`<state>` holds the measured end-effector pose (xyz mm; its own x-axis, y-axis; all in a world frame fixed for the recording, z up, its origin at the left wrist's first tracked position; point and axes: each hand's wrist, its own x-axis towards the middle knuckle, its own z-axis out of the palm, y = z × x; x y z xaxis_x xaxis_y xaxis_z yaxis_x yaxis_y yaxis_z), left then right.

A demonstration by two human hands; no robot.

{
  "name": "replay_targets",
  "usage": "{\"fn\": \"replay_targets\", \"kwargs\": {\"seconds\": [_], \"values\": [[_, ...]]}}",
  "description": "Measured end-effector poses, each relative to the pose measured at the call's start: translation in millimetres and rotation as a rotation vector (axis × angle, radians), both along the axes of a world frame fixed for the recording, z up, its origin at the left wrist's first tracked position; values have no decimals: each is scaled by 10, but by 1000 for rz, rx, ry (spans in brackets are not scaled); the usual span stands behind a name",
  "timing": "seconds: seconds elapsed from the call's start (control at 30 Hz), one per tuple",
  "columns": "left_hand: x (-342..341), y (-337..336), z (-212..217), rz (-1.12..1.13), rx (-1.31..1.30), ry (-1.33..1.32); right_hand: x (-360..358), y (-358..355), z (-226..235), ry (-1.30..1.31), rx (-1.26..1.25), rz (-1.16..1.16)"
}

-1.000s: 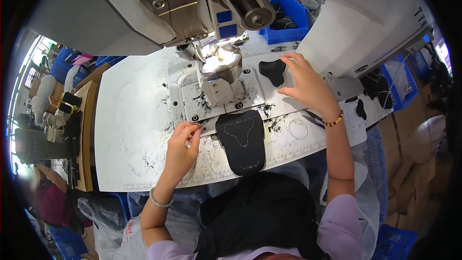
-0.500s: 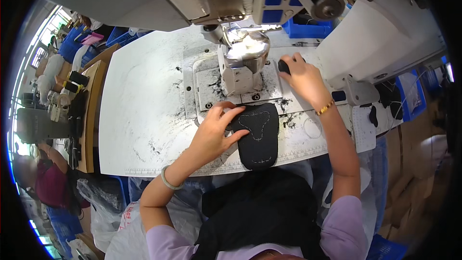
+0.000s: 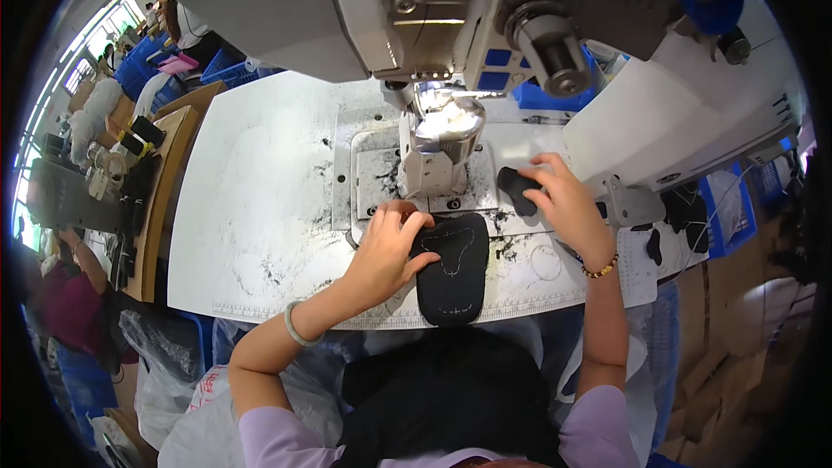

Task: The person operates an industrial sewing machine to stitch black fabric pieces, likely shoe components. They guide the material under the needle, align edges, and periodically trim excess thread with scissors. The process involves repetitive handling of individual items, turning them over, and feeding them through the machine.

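Observation:
On the white sewing table lies a black, padded, shield-shaped panel point(image 3: 452, 290) marked with light dashed lines; its near end reaches the ruled front edge. My left hand point(image 3: 381, 247) grips the panel's upper left side, thumb on top and fingertips at the far corner. To the right, my right hand point(image 3: 568, 212) pinches a small, curved black piece point(image 3: 517, 191) between thumb and fingers, just over the table. Between and beyond my hands rises the sewing machine's post point(image 3: 433, 169), under a brightly lit presser and needle area point(image 3: 446, 117). The needle tip is lost in glare.
The machine head point(image 3: 425, 13) overhangs the far side. Black lint dots the white table point(image 3: 251, 191). Small black pieces point(image 3: 654, 247) and a blue bin point(image 3: 728, 212) are at the right. Another person point(image 3: 74, 295) works at the far left. Plastic bags point(image 3: 173, 381) sit below the table's left front.
The view has shifted a little. My right hand has come nearer to me with the small black piece, which now shows more fully. My left hand stays on the panel.

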<state>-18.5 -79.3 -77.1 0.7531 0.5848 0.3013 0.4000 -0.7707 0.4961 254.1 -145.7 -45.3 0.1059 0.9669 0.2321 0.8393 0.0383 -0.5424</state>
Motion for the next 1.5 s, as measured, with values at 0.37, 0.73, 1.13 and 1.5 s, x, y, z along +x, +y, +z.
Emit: {"fn": "replay_targets", "kwargs": {"seconds": [0.37,0.73,1.13,1.5], "values": [[22,10,-73,49,-1056,-490,148,123,-101,-1,16,57],[85,105,326,-18,-1226,-999,-153,-235,477,793,-93,60],[120,103,322,-34,-962,-747,-1069,208,140,901,370,171],[212,57,277,69,-1116,-955,-1096,218,27,996,429,194]]}}
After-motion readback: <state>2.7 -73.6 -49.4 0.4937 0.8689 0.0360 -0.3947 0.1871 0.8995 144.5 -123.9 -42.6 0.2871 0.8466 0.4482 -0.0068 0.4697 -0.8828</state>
